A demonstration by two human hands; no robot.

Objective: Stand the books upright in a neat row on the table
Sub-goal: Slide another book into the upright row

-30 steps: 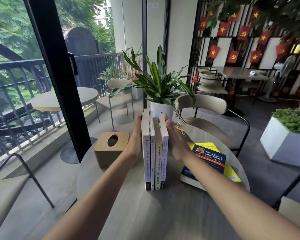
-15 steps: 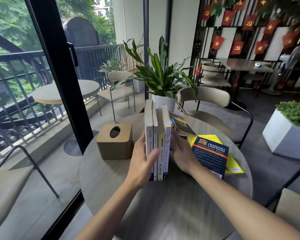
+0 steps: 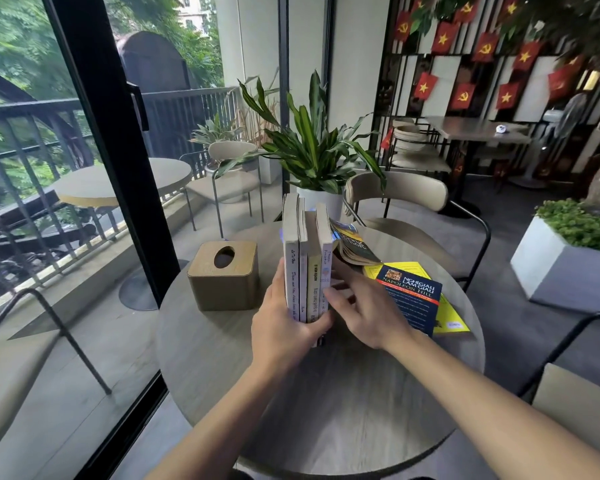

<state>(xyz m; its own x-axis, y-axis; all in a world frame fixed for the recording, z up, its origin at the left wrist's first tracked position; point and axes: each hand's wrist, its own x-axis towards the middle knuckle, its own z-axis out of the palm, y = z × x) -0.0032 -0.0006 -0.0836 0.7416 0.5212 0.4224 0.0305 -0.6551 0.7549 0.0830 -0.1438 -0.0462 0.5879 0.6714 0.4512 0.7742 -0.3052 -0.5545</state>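
Observation:
Several books [image 3: 309, 244] stand upright in a tight row on the round grey table [image 3: 326, 410], spines facing me. My left hand [image 3: 284, 327] wraps around the near lower end of the row, thumb on its left face and fingers curled over the spines. My right hand [image 3: 364, 313] lies flat on the right side of the row with fingers spread, its fingertips touching the rightmost spine. A dark paperback [image 3: 352, 244] leans open against the row's right side. A blue book [image 3: 413, 303] lies flat on a yellow book [image 3: 451, 320] to the right.
A wooden tissue box [image 3: 224, 275] sits on the table left of the row. A potted plant [image 3: 321, 199] stands behind the books. A beige chair [image 3: 406, 192] faces the far side and another seat [image 3: 575, 400] is at the right. A black door frame [image 3: 118, 168] runs along the left.
My left hand slid from the row's left face to grip its near end. My right hand moved down and nearer along the right side. The dark paperback now leans against the row.

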